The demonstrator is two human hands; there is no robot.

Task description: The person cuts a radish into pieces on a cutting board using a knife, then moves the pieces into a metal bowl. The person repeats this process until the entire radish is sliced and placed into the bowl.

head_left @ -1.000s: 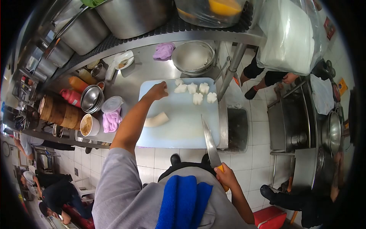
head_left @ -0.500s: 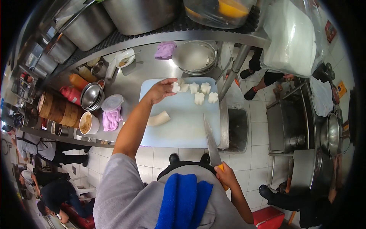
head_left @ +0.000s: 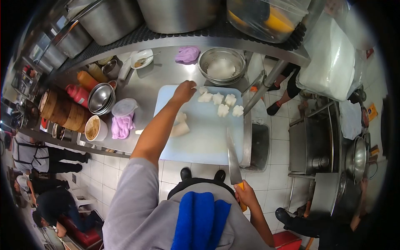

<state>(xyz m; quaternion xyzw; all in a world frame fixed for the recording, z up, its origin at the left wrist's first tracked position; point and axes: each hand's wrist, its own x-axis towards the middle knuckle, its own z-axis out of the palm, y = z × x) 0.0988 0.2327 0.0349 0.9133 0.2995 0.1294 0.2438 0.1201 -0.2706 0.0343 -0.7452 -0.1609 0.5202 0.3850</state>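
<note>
Left hand [head_left: 184, 91] is reaching over the cutting board [head_left: 208, 141], left of the white flower-shaped pieces [head_left: 218, 98]; cannot tell whether fingers are closed. Right hand [head_left: 247, 194] is gripping the yellow-handled knife [head_left: 233, 163].

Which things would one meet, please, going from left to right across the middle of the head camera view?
Wooden steamers → tub of brown food → lower purple cloth → cutting board → dark bin.
</note>
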